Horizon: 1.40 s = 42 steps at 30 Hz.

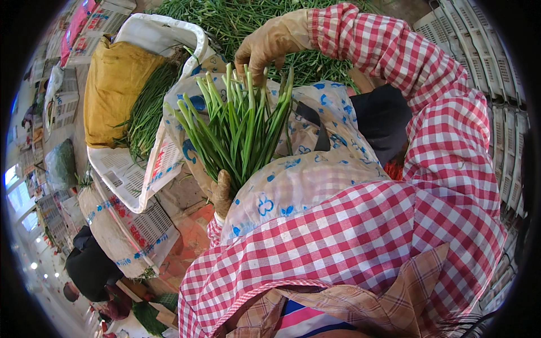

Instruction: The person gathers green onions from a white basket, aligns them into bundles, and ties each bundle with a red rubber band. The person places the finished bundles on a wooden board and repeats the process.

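A bunch of garlic chives [241,131] stands with its pale cut ends up and its leaves down, against a clear plastic apron [270,186] with blue prints. My left hand [222,194], in a tan glove, is closed around the lower, leafy part, mostly hidden behind the bunch. My right hand [268,42], also gloved, reaches from above to the pale ends, its fingers bent down; the fingertips are partly hidden among the stalks. A large heap of loose greens [228,21] lies beyond both hands.
At left, a white plastic crate [127,177] holds more greens [152,110] and a yellow cloth [118,88]. A covered crate [143,224] is below it. Stacked crates [465,46] line the right side. A person in dark clothing [91,266] is at lower left.
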Tool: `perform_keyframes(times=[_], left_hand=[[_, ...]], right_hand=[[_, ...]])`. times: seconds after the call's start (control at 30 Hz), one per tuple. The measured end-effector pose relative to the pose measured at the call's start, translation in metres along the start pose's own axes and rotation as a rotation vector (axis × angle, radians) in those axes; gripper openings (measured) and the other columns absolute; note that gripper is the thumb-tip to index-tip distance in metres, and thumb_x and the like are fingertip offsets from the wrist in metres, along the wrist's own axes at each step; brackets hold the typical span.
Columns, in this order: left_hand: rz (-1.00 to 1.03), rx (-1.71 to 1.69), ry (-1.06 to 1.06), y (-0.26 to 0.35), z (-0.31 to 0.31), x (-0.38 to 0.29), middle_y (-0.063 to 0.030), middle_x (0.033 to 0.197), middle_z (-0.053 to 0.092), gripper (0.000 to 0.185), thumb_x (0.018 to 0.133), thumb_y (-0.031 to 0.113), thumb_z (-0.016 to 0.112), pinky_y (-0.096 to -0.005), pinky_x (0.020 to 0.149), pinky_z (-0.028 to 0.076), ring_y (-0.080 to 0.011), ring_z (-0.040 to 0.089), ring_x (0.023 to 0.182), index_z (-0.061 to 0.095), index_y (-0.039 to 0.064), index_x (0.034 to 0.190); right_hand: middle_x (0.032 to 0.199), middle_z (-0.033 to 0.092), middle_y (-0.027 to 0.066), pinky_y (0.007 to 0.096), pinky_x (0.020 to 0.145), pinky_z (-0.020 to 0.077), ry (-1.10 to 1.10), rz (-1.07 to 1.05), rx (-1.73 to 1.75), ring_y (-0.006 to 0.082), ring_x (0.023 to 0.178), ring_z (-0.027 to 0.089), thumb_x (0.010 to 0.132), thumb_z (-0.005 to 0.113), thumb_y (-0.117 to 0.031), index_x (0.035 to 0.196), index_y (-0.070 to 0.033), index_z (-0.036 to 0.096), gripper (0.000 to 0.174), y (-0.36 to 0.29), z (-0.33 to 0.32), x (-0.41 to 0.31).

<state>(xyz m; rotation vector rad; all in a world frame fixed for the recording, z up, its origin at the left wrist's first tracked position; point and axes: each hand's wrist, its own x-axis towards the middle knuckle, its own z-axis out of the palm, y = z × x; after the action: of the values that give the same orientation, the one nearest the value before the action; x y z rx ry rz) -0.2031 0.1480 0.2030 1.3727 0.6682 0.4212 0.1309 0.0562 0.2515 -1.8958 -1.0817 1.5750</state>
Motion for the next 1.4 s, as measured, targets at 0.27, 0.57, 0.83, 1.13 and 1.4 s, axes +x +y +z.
perform_keyframes(times=[0.27,0.57,0.83,1.13,1.4], left_hand=[[-0.023,0.015,0.023,0.003,0.002,-0.008,-0.0118,0.146,0.039,0.07,0.089,0.019,0.067,-0.038,0.109,0.031,-0.0238,0.041,0.13,0.029,0.003,0.147],[0.148,0.102,0.019,-0.001,0.005,-0.008,-0.0111,0.138,0.048,0.06,0.089,0.021,0.068,-0.0377,0.106,0.036,-0.023,0.049,0.123,0.043,0.001,0.139],[0.115,0.069,-0.018,-0.011,-0.002,0.007,-0.0146,0.15,0.033,0.084,0.087,0.015,0.07,-0.0391,0.112,0.027,-0.026,0.038,0.133,0.018,0.006,0.152],[-0.053,-0.011,0.033,-0.001,0.01,-0.006,-0.0129,0.156,0.025,0.087,0.089,0.016,0.066,-0.0401,0.115,0.022,-0.0264,0.031,0.139,0.011,0.008,0.155],[0.022,0.018,0.053,-0.01,0.0,0.002,-0.0129,0.157,0.024,0.086,0.089,0.016,0.066,-0.0402,0.116,0.02,-0.0265,0.029,0.141,0.011,0.008,0.155]], right_hand=[[0.088,0.069,0.0067,0.0355,0.07,0.0474,0.05,-0.012,-0.308,0.0188,0.08,0.062,0.075,0.072,-0.02,0.102,-0.004,0.072,0.031,-0.011,-0.005,0.001],[0.087,0.07,0.0069,0.0362,0.07,0.0478,0.067,-0.092,-0.15,0.0187,0.079,0.062,0.075,0.072,-0.022,0.097,-0.004,0.073,0.029,0.001,0.014,-0.001],[0.077,0.069,0.0149,0.0393,0.067,0.0521,0.326,-0.112,-0.402,0.0261,0.071,0.066,0.075,0.066,-0.023,0.092,-0.005,0.073,0.026,-0.005,0.039,-0.017],[0.081,0.062,0.018,0.0489,0.081,0.0495,1.045,-0.365,-0.823,0.0289,0.077,0.064,0.082,0.055,-0.011,0.103,-0.001,0.063,0.024,0.058,-0.007,-0.003],[0.122,0.064,0.011,0.0282,0.062,0.0537,0.358,-0.111,0.061,0.0162,0.096,0.068,0.088,0.066,-0.026,0.134,-0.005,0.053,0.052,0.089,0.012,0.005]])
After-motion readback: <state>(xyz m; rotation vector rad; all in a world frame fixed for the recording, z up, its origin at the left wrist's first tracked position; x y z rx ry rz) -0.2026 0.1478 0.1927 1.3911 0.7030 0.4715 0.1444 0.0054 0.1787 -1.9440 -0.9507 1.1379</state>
